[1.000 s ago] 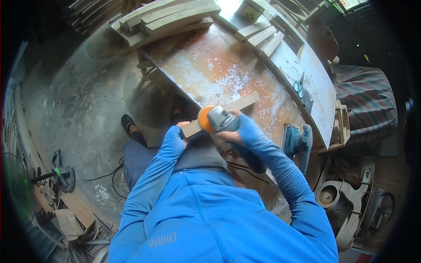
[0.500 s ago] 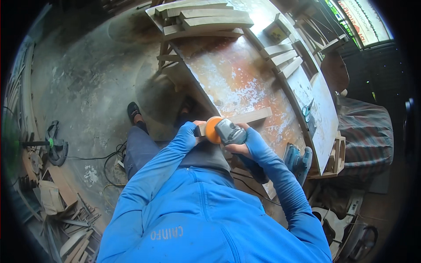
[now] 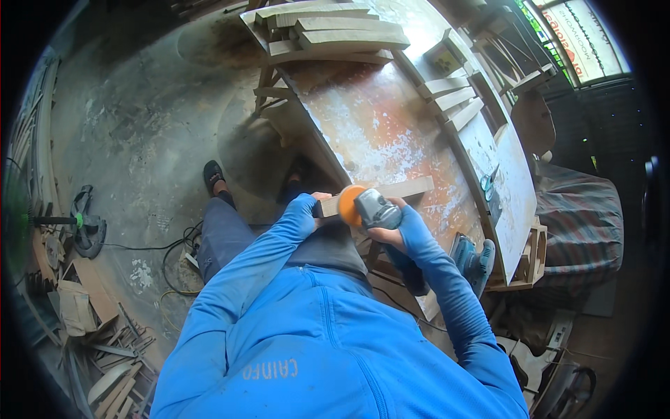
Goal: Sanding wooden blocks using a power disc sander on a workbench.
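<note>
My left hand (image 3: 311, 209) is closed round the left end of a pale wooden piece (image 3: 412, 186), whose far end reaches over the worktable (image 3: 349, 105). My right hand (image 3: 392, 232) grips the grey head of an angle grinder (image 3: 379, 209). An orange disc (image 3: 351, 205) on the grinder lies against the wood, close to my left fingers, and covers part of it; I cannot tell whether it is spinning. The grinder's dark body runs back below my right hand, partly hidden by my forearm.
Curved wooden pieces (image 3: 349, 35) are stacked at the table's far end, and shorter ones (image 3: 450, 98) lie along its right side. A blue sander (image 3: 474, 262) sits by my right forearm. Cables (image 3: 171, 248) run across the floor at left, near wood scraps (image 3: 115, 370).
The grinder and my right hand have moved slightly right along the wood, away from my left hand. The wooden piece has shifted a little lower. My left hand keeps its hold.
</note>
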`<state>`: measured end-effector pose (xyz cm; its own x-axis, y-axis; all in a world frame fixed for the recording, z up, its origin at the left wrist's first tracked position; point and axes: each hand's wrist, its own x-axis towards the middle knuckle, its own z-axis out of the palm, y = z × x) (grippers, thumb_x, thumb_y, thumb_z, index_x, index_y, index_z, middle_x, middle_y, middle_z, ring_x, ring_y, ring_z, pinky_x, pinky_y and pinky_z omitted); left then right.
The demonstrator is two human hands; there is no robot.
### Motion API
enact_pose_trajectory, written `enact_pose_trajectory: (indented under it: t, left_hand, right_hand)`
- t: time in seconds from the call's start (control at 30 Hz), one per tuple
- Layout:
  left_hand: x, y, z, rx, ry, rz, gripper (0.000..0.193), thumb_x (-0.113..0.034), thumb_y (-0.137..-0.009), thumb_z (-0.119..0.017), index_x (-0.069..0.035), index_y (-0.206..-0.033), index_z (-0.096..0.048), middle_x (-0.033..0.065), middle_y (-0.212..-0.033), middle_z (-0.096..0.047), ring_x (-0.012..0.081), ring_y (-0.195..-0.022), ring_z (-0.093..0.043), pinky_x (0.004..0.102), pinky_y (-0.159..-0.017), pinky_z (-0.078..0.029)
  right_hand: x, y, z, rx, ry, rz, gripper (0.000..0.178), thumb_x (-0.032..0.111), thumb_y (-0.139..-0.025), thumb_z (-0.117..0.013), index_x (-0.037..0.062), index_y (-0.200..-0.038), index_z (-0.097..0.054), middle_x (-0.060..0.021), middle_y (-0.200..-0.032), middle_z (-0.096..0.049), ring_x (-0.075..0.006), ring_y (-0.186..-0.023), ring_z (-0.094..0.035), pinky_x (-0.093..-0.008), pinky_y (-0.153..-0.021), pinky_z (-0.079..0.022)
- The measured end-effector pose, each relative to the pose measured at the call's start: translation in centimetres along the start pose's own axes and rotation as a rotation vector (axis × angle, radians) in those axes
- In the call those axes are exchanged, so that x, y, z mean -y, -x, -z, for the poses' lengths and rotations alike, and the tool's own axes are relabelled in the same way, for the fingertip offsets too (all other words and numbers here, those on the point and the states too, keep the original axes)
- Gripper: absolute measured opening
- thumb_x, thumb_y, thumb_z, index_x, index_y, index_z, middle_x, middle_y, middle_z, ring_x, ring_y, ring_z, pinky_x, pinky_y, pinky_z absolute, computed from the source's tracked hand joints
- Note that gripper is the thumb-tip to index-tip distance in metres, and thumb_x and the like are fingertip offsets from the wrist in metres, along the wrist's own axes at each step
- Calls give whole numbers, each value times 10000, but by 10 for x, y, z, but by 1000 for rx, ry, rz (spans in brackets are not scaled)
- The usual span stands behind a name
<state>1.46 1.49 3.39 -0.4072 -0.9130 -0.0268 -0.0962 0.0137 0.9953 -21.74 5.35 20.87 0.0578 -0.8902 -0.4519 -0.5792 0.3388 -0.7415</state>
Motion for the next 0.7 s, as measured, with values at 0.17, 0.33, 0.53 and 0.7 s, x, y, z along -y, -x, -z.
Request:
enact_pose_trajectory:
  t: [0.17, 0.33, 0.53, 0.7]
  left_hand:
    - [11, 0, 0, 31, 66, 32, 453, -28, -777, -845, -54, -1196, -675, 117, -1083, -731, 186, -989, -690, 328, -896, -537]
    - [5, -2, -1, 16, -33, 0, 471, -23, -765, -850, -56, -1202, -676, 114, -1080, -736, 184, -987, -693, 321, -904, -536]
    - [4, 0, -1, 27, 39, 21, 509, 0, -755, -841, -63, -1227, -662, 121, -1101, -725, 205, -1007, -693, 325, -917, -538]
    - [-4, 3, 1, 17, -51, -36, 498, 21, -765, -825, -63, -1224, -651, 124, -1110, -720, 213, -1003, -694, 329, -910, -540]
  right_hand:
    - [5, -7, -8, 33, 61, 36, 908, 358, -681, -907, -73, -1356, -481, -166, -1135, -685, -200, -1043, -664, -316, -934, -527]
    - [2, -5, -7, -28, 18, 35, 885, 362, -684, -901, -70, -1337, -490, -160, -1110, -692, -207, -1038, -660, -323, -931, -525]
    - [0, 0, 0, 19, 17, 29, 873, 356, -690, -899, -70, -1333, -490, -157, -1119, -689, -189, -1030, -665, -314, -919, -532]
    - [-24, 1, 10, -91, -89, -16, 876, 347, -699, -899, -74, -1342, -480, -165, -1129, -682, -194, -1036, -666, -308, -922, -533]
